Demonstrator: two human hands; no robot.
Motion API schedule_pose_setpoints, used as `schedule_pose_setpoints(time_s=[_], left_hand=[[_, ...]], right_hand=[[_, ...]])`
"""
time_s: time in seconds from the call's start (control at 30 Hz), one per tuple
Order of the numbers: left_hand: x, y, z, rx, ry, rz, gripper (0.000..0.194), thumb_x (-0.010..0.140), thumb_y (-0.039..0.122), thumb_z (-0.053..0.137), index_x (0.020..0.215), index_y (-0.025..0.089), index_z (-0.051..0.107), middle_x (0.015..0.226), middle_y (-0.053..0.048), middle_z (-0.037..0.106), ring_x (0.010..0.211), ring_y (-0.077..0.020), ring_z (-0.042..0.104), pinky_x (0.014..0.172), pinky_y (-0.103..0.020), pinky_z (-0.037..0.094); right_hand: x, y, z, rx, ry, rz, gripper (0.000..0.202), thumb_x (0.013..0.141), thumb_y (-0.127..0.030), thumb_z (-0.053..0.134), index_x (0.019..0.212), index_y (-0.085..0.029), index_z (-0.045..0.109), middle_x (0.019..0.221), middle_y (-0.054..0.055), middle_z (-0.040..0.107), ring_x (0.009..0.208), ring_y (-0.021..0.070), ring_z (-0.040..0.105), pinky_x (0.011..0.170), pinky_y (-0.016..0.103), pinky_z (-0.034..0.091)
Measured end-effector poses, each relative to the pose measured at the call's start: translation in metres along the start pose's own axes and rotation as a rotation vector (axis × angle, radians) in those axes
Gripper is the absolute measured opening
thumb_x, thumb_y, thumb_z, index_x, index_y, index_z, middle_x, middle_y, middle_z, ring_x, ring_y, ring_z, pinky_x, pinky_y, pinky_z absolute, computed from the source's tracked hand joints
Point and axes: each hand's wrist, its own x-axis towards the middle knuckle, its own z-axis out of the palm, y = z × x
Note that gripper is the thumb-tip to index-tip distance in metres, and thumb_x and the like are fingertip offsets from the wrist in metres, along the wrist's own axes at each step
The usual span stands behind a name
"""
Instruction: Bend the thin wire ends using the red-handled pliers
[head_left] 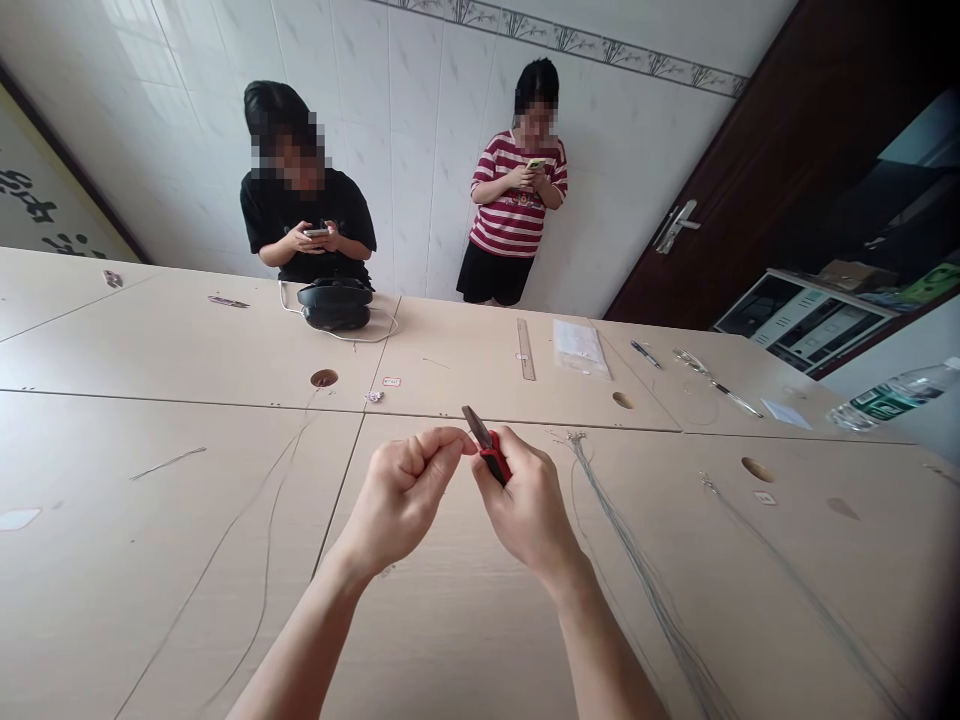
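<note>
- White tiled wall [427, 130] at the far side, with a dark door [697, 170] to the right.
- Pale table [420, 650] below, its panels meeting at dark seams.
- Right hand [532, 500], near the middle: fingers wrapped around the red-and-black handles of the pliers [493, 457], whose jaws point far and slightly left. Whether the jaws meet is too small to tell.
- Left hand [397, 490], just left of the pliers: thumb and forefinger pressed together at the tips, right beside the jaws. I cannot tell what, if anything, they pinch.
- Wire bundle [637, 560] on the table to the right of the right hand, running from its far end toward the near edge; a second bundle [795, 575] lies farther right.
- Two long thin strands [268, 540] on the left, and a short wire [169, 463] beyond them.
- Far part of the table, left to right: black case [335, 303], ruler [525, 350], plastic bag [581, 348], pen [645, 354], bottle [892, 395] tilted at the right.
- Beyond the table, a person in black [304, 215] at left and a person in stripes [510, 225] to the right, each holding a phone.
</note>
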Motion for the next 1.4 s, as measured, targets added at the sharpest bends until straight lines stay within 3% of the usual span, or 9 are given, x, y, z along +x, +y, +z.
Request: schedule_pose_setpoints(time_s=[0.53, 1.07, 1.4], left_hand=[[0.004, -0.004, 0.000, -0.139, 0.036, 0.154, 0.020, 0.090, 0.020, 0.056, 0.080, 0.020, 0.073, 0.051, 0.007, 0.028, 0.046, -0.0068, 0.023, 0.041, -0.021, 0.023], [0.005, -0.006, 0.001, -0.140, 0.019, 0.077, 0.022, 0.090, 0.025, 0.055, 0.078, 0.018, 0.072, 0.050, 0.007, 0.026, 0.046, -0.0080, 0.021, 0.041, -0.024, 0.021], [0.005, -0.004, 0.001, -0.123, 0.017, 0.052, 0.022, 0.089, 0.025, 0.055, 0.076, 0.018, 0.070, 0.051, 0.007, 0.027, 0.046, -0.0078, 0.021, 0.042, -0.024, 0.020]], right_hand=[[0.003, 0.002, -0.001, 0.045, -0.027, 0.010, 0.008, 0.085, -0.020, 0.049, 0.077, -0.022, 0.048, 0.061, -0.006, 0.042, 0.054, 0.0116, 0.037, 0.052, 0.022, 0.031], [0.006, 0.009, -0.001, 0.039, -0.043, 0.015, 0.007, 0.084, -0.018, 0.049, 0.078, -0.022, 0.050, 0.062, -0.005, 0.045, 0.055, 0.0126, 0.041, 0.053, 0.022, 0.033], [0.005, 0.008, -0.002, 0.041, -0.051, 0.025, 0.012, 0.088, -0.025, 0.047, 0.076, -0.022, 0.048, 0.061, -0.005, 0.046, 0.054, 0.0120, 0.038, 0.053, 0.023, 0.033]])
